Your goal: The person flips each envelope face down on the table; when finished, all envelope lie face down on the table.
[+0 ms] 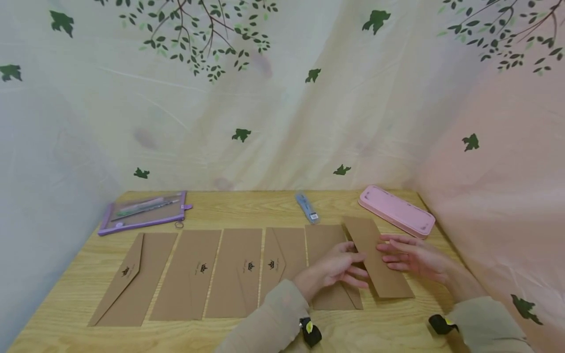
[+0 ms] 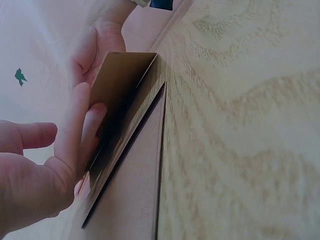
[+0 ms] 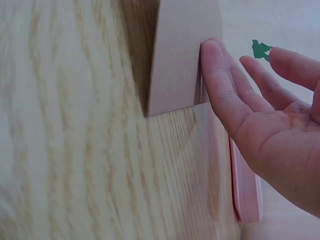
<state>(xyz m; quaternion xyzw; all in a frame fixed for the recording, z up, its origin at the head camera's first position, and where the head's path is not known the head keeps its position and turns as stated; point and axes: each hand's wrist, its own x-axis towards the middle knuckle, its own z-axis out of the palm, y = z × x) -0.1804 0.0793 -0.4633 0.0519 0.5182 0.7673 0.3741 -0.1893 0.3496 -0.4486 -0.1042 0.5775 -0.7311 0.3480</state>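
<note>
A brown kraft envelope (image 1: 379, 260) stands tilted at the right end of a row, its left long edge raised off the table. My left hand (image 1: 333, 267) is at that raised edge; in the left wrist view its fingers extend along the envelope (image 2: 125, 75), with the thumb apart. On the other side, my right hand (image 1: 415, 257) touches the envelope with straight fingertips, and its thumb stands away in the right wrist view. Beneath my left hand lies another flat envelope (image 1: 324, 240), its pointed flap partly covered by the hand.
Several more brown envelopes, among them one with a crown print (image 1: 240, 255), lie side by side to the left. Behind them are a purple-edged clear pouch (image 1: 147, 211) with pens, a blue slim packet (image 1: 306, 206) and a pink case (image 1: 397, 208). Fabric walls enclose the table.
</note>
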